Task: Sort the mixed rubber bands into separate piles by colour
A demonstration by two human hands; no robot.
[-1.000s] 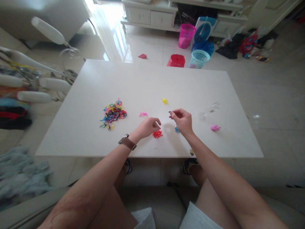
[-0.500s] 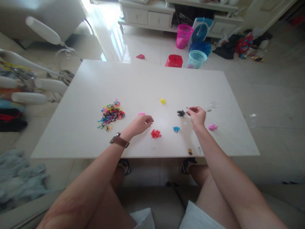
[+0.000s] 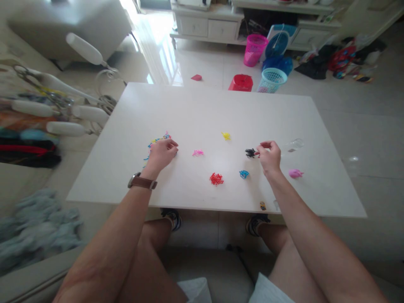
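Left hand (image 3: 162,155) slid left since moment ago: was by pink heap (image 3: 198,153), now over mixed pile of bands (image 3: 166,136), hiding most of it. Fingers loosely curled, can't tell if gripping anything. Pile's edges multicolored, tangled. Pink heap small, scraggly. Red heap (image 3: 216,179) roundish, dense. Yellow heap (image 3: 226,136) tiny, blue heap (image 3: 243,174) compact. Black heap (image 3: 250,153) kinda spidery. Right hand (image 3: 269,158) was pinching dark loop, now fingertips bunched at black heap's right edge, grip unclear. All on white table (image 3: 189,113).

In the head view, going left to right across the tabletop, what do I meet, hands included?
Left hand, pink pile, red pile, yellow pile, blue pile, black pile, right hand, pink object.
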